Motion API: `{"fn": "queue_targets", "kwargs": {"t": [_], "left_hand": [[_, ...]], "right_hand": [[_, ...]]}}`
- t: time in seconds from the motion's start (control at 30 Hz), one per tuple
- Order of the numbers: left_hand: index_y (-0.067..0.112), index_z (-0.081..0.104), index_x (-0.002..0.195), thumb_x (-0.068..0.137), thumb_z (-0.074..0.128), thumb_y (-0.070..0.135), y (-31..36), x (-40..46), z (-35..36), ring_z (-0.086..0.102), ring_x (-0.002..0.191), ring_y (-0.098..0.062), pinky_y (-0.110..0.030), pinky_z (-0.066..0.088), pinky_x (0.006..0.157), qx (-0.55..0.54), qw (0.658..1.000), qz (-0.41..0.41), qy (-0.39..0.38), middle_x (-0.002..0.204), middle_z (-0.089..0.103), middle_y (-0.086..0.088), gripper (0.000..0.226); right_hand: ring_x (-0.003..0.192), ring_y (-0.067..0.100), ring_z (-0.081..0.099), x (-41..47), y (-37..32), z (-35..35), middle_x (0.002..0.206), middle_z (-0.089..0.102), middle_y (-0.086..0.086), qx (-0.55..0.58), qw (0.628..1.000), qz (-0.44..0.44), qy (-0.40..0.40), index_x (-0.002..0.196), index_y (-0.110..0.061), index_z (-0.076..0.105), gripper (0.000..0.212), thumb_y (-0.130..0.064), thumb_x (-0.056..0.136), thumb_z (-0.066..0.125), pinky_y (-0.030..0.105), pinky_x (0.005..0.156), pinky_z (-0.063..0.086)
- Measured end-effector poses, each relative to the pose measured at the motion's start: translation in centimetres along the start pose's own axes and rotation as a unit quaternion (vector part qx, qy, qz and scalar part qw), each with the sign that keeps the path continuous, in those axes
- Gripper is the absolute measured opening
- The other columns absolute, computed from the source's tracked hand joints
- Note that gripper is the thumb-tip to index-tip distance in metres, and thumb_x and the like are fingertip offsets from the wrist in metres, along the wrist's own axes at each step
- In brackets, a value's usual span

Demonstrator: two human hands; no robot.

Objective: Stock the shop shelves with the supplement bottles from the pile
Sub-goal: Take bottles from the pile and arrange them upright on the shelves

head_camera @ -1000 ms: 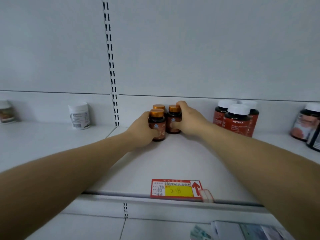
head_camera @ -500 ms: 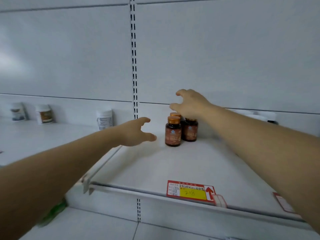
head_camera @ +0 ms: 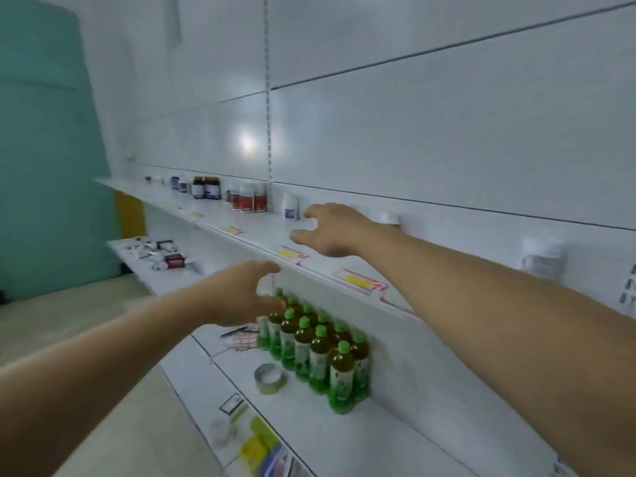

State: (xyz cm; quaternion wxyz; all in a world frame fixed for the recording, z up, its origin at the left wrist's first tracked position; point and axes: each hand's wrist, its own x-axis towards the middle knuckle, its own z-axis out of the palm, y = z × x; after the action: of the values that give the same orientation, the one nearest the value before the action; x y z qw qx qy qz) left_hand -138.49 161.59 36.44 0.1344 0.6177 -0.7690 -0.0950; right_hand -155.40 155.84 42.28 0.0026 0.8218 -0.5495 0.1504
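My left hand (head_camera: pixel 237 292) hangs in the air in front of the upper shelf's edge, fingers spread and holding nothing. My right hand (head_camera: pixel 330 230) hovers over the white upper shelf (head_camera: pixel 261 235), fingers loosely spread, also holding nothing. Supplement bottles stand along the back of that shelf: a white bottle (head_camera: pixel 289 206) just left of my right hand, red-labelled bottles (head_camera: pixel 249 197), dark bottles (head_camera: pixel 206 187), and a blurred pale bottle (head_camera: pixel 542 258) at the right. A pile of small packages (head_camera: pixel 156 254) lies on a lower shelf at the far left.
Green-capped drink bottles (head_camera: pixel 316 349) stand in a block on the lower shelf (head_camera: pixel 378 438), with a tape roll (head_camera: pixel 270 377) beside them. Yellow price tags (head_camera: pixel 289 253) line the upper shelf's front edge. A teal wall (head_camera: pixel 44 132) and beige floor (head_camera: pixel 69 325) are at left.
Both hands have let go of the orange-capped brown bottles and pulled back. The view has swung left; those bottles are out of sight and the lower shelf shows.
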Motion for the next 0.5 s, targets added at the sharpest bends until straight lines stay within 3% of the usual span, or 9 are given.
{"fn": "queue_targets", "kwargs": {"t": [0.23, 0.5], "left_hand": [[0.027, 0.031, 0.145, 0.087, 0.059, 0.047, -19.6, -0.4, -1.8, 0.042, 0.129, -0.019, -0.028, 0.033, 0.103, 0.001, 0.989, -0.144, -0.015, 0.149, 0.035, 0.001, 0.067], [0.027, 0.034, 0.143, 0.088, 0.058, 0.046, -35.9, 7.9, -0.6, 0.041, 0.13, -0.019, -0.029, 0.033, 0.102, -0.022, 0.977, -0.21, -0.012, 0.147, 0.038, 0.002, 0.063]], "right_hand": [[0.13, 0.027, 0.042, 12.4, -17.1, 11.4, 0.149, 0.038, 0.007, 0.062, 0.988, -0.115, -0.086, 0.145, -0.022, 0.038, 0.063, -0.055, 0.092, 0.048, 0.038, 0.102, 0.037], [0.129, 0.027, 0.044, 28.2, -21.9, 24.6, 0.149, 0.039, 0.009, 0.045, 0.978, -0.102, -0.178, 0.145, -0.021, 0.037, 0.062, -0.054, 0.093, 0.046, 0.037, 0.1, 0.038]]}}
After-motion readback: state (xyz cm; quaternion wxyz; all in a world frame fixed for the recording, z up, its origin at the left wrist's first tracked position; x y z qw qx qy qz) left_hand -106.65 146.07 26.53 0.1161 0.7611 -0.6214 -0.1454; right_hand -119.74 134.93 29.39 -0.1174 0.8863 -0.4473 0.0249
